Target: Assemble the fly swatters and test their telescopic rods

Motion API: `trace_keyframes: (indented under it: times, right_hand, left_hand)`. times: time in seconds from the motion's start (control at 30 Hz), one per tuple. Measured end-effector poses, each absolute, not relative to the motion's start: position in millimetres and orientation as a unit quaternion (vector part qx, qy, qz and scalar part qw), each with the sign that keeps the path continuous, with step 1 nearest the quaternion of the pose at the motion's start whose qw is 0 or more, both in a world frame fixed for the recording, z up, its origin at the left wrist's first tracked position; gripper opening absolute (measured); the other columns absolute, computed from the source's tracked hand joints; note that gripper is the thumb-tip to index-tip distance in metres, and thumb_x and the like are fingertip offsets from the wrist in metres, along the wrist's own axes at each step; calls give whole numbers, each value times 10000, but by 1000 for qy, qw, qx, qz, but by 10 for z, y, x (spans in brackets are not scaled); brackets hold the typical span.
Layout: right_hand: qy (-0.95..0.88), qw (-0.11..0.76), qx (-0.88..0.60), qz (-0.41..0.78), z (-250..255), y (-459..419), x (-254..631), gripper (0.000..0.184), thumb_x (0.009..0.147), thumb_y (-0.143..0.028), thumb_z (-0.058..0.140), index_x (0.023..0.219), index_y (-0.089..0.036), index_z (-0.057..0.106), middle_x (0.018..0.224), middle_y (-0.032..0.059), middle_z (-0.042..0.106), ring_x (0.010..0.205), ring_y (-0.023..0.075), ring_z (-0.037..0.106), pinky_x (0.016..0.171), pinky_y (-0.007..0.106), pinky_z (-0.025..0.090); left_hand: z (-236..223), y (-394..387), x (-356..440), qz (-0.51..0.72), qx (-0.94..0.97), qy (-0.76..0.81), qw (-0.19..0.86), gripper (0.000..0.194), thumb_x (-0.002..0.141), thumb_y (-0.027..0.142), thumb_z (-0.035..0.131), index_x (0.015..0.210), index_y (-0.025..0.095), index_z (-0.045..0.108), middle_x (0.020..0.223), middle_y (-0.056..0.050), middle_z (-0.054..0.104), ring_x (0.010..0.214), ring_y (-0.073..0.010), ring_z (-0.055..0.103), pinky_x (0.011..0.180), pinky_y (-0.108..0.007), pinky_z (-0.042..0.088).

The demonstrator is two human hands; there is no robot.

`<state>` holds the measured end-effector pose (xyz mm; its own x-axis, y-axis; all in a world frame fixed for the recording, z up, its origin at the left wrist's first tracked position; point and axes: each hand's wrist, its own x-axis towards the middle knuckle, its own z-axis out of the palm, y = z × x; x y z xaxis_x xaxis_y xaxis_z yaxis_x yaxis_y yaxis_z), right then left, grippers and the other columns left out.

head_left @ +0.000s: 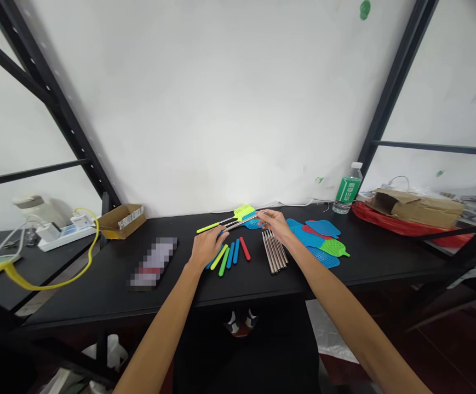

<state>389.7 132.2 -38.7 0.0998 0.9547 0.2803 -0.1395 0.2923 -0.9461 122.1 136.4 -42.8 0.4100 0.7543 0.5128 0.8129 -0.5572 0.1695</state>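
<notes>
My left hand [208,244] is closed around a blue handle, mostly hidden by the fingers, with a thin metal rod [240,221] reaching right from it. At the rod's far end, my right hand [276,223] has its fingers closed on it. Behind the hands lie fly swatters with a yellow head [244,210] and a blue head [254,223]; one has a yellow handle [207,227]. Loose coloured handles, including a red handle [245,248] and a green handle [223,262], lie beside my left hand. Several metal rods [274,253] sit side by side below my right hand.
Loose blue, red and green swatter heads [322,241] overlap at the right. A water bottle [348,189] stands behind them. At the left are a phone [155,264], a small cardboard box [122,220] and a power strip [67,235]. Black shelf posts [391,82] frame the table.
</notes>
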Motion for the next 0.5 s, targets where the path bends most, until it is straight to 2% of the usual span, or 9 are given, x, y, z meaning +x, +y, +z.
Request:
trace_keyframes:
  times: [0.3,0.5]
  right_hand:
    - [-529,610,-406,429,-404,1333,3901,398,665,-528,798,827,-167,748,839,81,727,661,137,611,560,240,461]
    - [-552,601,-412,405,-424,1340,3909,389,685,-537,777,834,-179,750,837,79,733,654,147,614,550,245,465]
  left_hand:
    - [-396,1335,1224,-266,-838,-474,52,402,983,488,364,1199,267,620,926,-34,741,846,-209,682,658,-265,410]
    - [-381,1307,1229,-276,-838,-468,45,372,976,465,380,1201,281,612,898,-18,732,795,-190,669,661,-261,403]
